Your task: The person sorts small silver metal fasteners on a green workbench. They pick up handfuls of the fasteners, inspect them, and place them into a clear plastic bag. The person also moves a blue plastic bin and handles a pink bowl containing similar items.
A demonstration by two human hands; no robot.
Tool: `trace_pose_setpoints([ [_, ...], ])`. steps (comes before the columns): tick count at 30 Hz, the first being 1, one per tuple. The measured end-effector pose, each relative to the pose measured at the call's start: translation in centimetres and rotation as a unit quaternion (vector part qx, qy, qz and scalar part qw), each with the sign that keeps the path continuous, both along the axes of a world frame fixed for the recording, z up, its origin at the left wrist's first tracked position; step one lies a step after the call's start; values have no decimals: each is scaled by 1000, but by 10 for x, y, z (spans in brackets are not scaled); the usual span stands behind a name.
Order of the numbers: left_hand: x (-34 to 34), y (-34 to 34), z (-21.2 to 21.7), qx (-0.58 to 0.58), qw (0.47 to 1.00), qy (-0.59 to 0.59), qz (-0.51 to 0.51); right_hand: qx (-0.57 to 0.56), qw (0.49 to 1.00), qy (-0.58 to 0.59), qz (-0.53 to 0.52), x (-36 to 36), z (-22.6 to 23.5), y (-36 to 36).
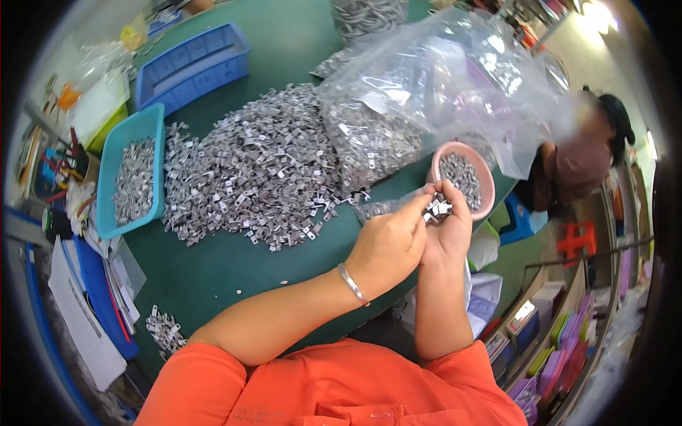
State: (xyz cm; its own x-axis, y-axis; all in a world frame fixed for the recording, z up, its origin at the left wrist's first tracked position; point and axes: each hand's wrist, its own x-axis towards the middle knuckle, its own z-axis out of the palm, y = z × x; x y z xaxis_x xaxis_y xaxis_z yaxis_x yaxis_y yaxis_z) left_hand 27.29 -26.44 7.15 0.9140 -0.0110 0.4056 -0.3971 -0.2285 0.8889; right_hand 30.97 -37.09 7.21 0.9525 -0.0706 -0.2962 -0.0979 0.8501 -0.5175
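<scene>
Hands [419, 238] cupped together around metal parts [437, 208]

The small silver metal clips [438, 207] pinched between the left hand [387, 245] and the right hand [447, 234] are mostly covered by the fingers, so their number and exact shape cannot be told. The clear crumpled plastic bag [455, 78] veils the parts inside it. The pile of silver metal rings [366, 14] is cut off by the top edge.
</scene>
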Motion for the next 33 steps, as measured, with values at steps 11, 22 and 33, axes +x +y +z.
trace_pose_setpoints([
  [11, -2, 12, 1, -47, 998, 19, -23, -439, 873, -137, 165, -14, 22, -25],
  [22, 8, 123, -37, 308, 927, -122, 174, -663, 692, -286, -26, 142, 177, -93],
  [33, 12, 172, -70, 443, 857, -8, 264, -728, 422, -302, 447, 205, 104, -15],
])
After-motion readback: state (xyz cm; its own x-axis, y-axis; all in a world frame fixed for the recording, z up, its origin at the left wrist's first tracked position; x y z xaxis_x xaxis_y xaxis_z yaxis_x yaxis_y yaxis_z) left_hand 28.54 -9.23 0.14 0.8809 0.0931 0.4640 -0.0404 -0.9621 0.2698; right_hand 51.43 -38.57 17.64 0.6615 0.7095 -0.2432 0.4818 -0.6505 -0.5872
